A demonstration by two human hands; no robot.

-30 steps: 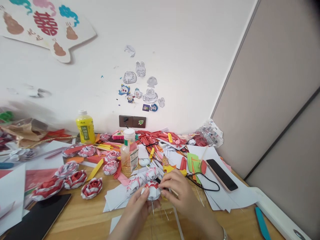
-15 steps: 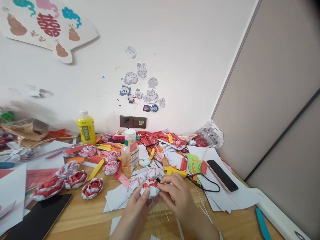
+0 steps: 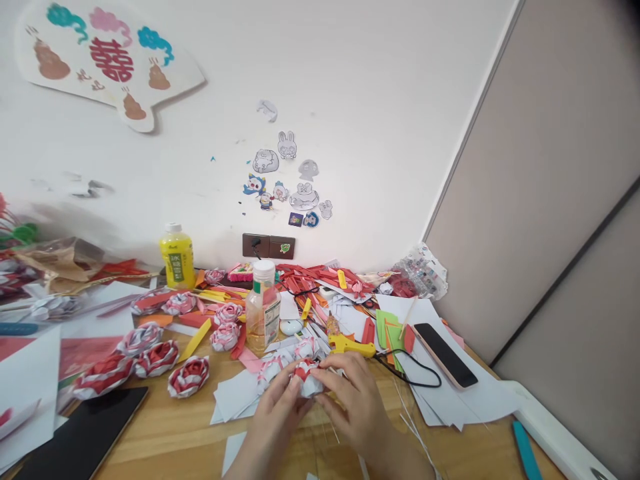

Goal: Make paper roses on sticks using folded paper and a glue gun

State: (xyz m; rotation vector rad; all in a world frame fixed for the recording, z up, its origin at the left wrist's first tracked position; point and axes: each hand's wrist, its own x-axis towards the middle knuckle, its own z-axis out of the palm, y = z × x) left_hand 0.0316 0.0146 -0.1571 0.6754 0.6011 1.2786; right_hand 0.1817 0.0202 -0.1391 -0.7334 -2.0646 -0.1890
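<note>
A red and white paper flower (image 3: 308, 378) is held between my two hands above the wooden table. My left hand (image 3: 281, 400) grips its left side, the thumb on the front. On the other side, the fingers of my right hand (image 3: 350, 393) pinch the flower's right edge. Just behind it lie pink and white paper flowers (image 3: 274, 368), partly covered by my left hand. A yellow glue gun (image 3: 353, 345) rests behind my right hand. White paper sheets (image 3: 235, 395) lie to the left of my hands.
Several paper flowers (image 3: 189, 377) and a black tablet (image 3: 83, 433) are at the left. Behind stand a clear bottle (image 3: 263, 310) and a yellow bottle (image 3: 177, 259). A phone (image 3: 445, 355) lies on white paper at the right. Red paper strips (image 3: 320, 277) are heaped near the wall.
The flower has turned and tilted between my hands, showing more of its white side. The whole view has shifted slightly, so the scene sits a little farther right.
</note>
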